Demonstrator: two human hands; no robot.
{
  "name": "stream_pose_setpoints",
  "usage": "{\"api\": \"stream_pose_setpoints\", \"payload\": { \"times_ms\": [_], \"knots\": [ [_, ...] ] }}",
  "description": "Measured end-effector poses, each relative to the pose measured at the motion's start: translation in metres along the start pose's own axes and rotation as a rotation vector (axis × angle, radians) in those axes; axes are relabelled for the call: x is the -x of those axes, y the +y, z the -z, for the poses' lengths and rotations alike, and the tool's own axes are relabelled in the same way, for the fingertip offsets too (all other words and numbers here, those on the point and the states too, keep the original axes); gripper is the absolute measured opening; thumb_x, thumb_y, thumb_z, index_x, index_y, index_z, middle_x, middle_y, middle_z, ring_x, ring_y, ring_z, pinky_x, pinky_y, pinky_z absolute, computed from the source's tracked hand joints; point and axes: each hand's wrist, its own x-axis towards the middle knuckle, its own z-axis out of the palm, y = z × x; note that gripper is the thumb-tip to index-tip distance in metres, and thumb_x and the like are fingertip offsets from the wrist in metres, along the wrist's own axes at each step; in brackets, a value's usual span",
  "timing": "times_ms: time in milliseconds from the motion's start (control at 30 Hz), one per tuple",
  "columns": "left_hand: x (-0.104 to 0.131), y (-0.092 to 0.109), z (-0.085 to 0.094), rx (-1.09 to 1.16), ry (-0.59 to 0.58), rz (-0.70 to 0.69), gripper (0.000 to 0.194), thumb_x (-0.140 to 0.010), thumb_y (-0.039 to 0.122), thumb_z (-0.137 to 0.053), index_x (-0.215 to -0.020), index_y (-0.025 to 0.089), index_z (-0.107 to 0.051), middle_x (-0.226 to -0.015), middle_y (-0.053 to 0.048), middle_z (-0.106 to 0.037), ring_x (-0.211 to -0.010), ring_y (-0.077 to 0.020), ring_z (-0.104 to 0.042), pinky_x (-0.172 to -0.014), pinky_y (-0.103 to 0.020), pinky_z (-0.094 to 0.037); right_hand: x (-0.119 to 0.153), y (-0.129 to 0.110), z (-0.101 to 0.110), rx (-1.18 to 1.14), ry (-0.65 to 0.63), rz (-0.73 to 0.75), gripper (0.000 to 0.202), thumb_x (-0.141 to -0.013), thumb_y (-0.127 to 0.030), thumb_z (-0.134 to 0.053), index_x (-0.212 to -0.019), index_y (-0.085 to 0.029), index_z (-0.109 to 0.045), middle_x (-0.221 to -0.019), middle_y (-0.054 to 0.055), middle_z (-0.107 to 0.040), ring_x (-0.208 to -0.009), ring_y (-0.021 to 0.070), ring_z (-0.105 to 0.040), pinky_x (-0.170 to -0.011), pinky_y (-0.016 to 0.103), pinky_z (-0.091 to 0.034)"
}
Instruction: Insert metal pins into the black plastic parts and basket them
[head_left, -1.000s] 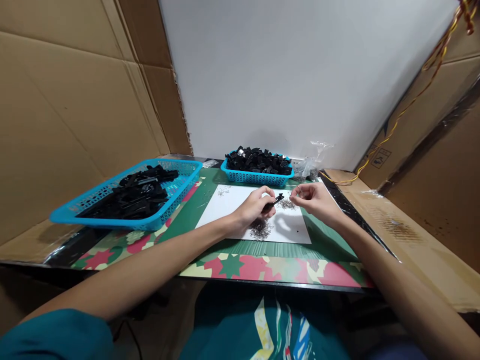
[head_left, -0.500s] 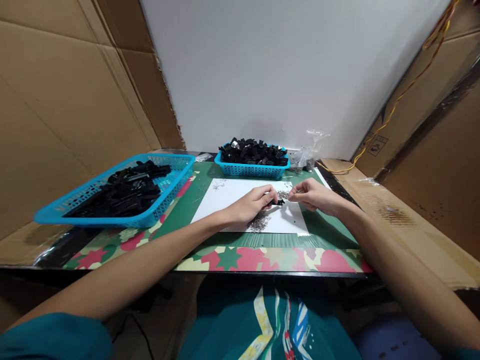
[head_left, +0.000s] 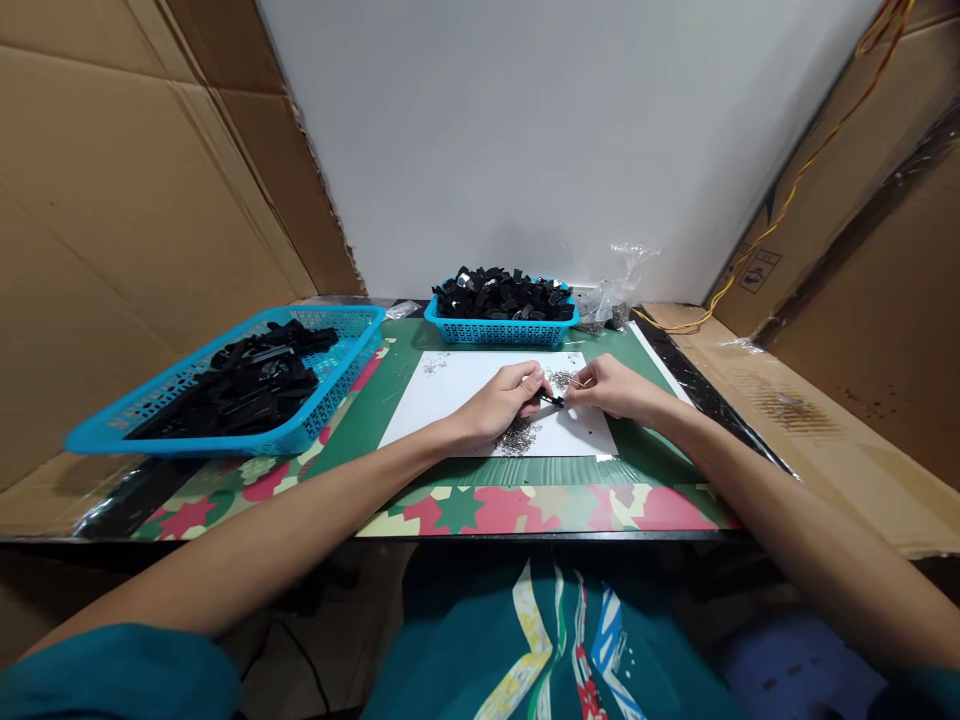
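Note:
My left hand [head_left: 512,402] is closed round a small black plastic part [head_left: 552,399], whose free end sticks out towards the right. From the other side my right hand [head_left: 606,386] pinches a thin metal piece [head_left: 577,382]; its kind is too small to make out. Those fingertips are close to the black part's end, and I cannot tell whether they touch it. Beneath both hands lies a white sheet [head_left: 412,405]. One pile of tiny metal pieces [head_left: 516,437] is beside my left hand, and another small pile [head_left: 561,379] lies just beyond the fingers.
A large blue basket [head_left: 300,437] of black parts [head_left: 247,385] stands at the left. Behind the sheet is a smaller blue basket [head_left: 501,332] heaped with black pieces [head_left: 502,293]. Clear plastic bags [head_left: 606,305] sit beside it. Cardboard walls [head_left: 885,330] flank the green table mat [head_left: 420,472].
My right hand has moved left, closer to the black part in my left hand. That part now points slightly downward to the right. The whole view has shifted a little.

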Motion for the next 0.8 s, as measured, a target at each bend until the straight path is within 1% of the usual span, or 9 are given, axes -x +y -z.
{"api": "stream_pose_setpoints", "payload": {
  "times_ms": [67, 200, 267, 367, 433, 600, 800],
  "knots": [
    [0.001, -0.001, 0.000, -0.006, 0.001, -0.006, 0.037, -0.102, 0.053, -0.055, -0.091, 0.017, -0.057, -0.060, 0.004, -0.043, -0.055, -0.0110, -0.037, -0.056, -0.024, -0.028, 0.000, -0.001, 0.000, 0.010, -0.008, -0.010, 0.018, -0.074, -0.030, -0.078, -0.068, -0.014, -0.073, -0.053, -0.002, -0.050, -0.045, 0.0077, -0.035, -0.042, 0.026, -0.021],
    [0.000, -0.003, 0.001, -0.016, -0.026, -0.012, 0.037, -0.102, 0.053, -0.054, -0.093, 0.017, -0.056, -0.059, 0.005, -0.042, -0.054, -0.0106, -0.035, -0.054, -0.024, -0.027, 0.002, -0.002, 0.001, 0.010, -0.023, -0.048, 0.016, -0.076, -0.029, -0.075, -0.071, -0.014, -0.074, -0.050, -0.004, -0.046, -0.044, 0.0074, -0.032, -0.042, 0.026, -0.020],
    [0.000, -0.003, 0.001, -0.026, -0.034, -0.012, 0.038, -0.103, 0.054, -0.053, -0.093, 0.017, -0.055, -0.058, 0.005, -0.041, -0.053, -0.0104, -0.035, -0.054, -0.024, -0.025, 0.003, -0.003, 0.000, 0.019, -0.007, -0.048, 0.015, -0.077, -0.027, -0.074, -0.071, -0.014, -0.074, -0.052, -0.003, -0.049, -0.044, 0.0073, -0.033, -0.043, 0.026, -0.023],
    [0.001, -0.003, 0.001, -0.034, -0.038, -0.010, 0.039, -0.104, 0.055, -0.051, -0.094, 0.017, -0.054, -0.058, 0.006, -0.041, -0.052, -0.0101, -0.034, -0.053, -0.024, -0.024, 0.004, -0.005, -0.001, 0.044, 0.012, -0.043, 0.013, -0.078, -0.025, -0.073, -0.072, -0.013, -0.075, -0.056, 0.000, -0.058, -0.046, 0.0078, -0.040, -0.045, 0.026, -0.027],
    [0.001, -0.003, 0.001, -0.044, -0.045, -0.017, 0.039, -0.104, 0.055, -0.050, -0.094, 0.017, -0.054, -0.057, 0.006, -0.041, -0.052, -0.0100, -0.034, -0.053, -0.024, -0.023, 0.005, -0.006, -0.003, 0.058, 0.047, -0.037, 0.013, -0.077, -0.025, -0.073, -0.071, -0.013, -0.075, -0.060, 0.002, -0.062, -0.049, 0.0088, -0.044, -0.046, 0.026, -0.028],
    [0.000, -0.006, 0.001, -0.039, -0.049, -0.024, 0.036, -0.105, 0.051, -0.048, -0.095, 0.018, -0.054, -0.057, 0.006, -0.041, -0.051, -0.0100, -0.034, -0.053, -0.025, -0.025, 0.005, -0.006, -0.007, 0.091, 0.133, -0.017, 0.013, -0.075, -0.024, -0.075, -0.068, -0.013, -0.075, -0.061, 0.004, -0.064, -0.053, 0.0110, -0.050, -0.047, 0.025, -0.032],
    [-0.001, -0.008, -0.001, -0.047, -0.034, -0.035, 0.033, -0.105, 0.049, -0.047, -0.094, 0.018, -0.052, -0.056, 0.007, -0.039, -0.049, -0.0100, -0.035, -0.051, -0.024, -0.023, 0.005, -0.005, -0.015, 0.115, 0.185, -0.012, 0.014, -0.075, -0.023, -0.074, -0.066, -0.013, -0.072, -0.062, 0.005, -0.067, -0.054, 0.0123, -0.053, -0.047, 0.025, -0.035]
  ]
}}
